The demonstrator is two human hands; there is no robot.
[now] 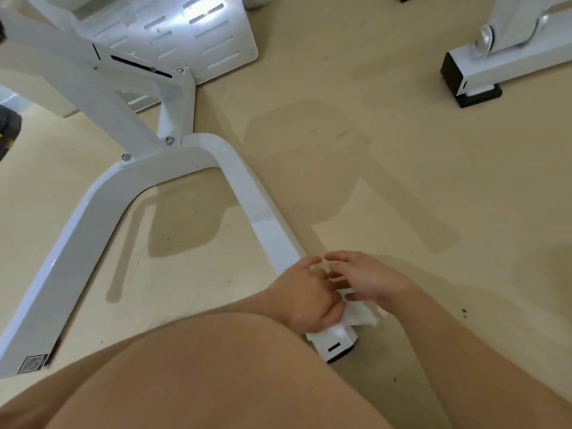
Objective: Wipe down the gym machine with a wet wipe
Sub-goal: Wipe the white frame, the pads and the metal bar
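Observation:
The white gym machine's base frame [260, 209] curves in a U across the tan floor. Its right leg ends in a capped foot [335, 346] at lower centre. My left hand [305, 297] lies on that leg just above the foot, fingers curled over a white wet wipe [360, 314] that sticks out from under it to the right. My right hand [368, 278] is beside it with fingers spread and pointing left. Its lower fingers touch the wipe's top edge. Most of the wipe is hidden under my hands.
The frame's left leg [40, 308] ends at the lower left with a label on its end. A slotted white plate [198, 32] sits at the top. Another machine's foot with a black pad [470, 75] stands at the upper right. My bare knees fill the bottom.

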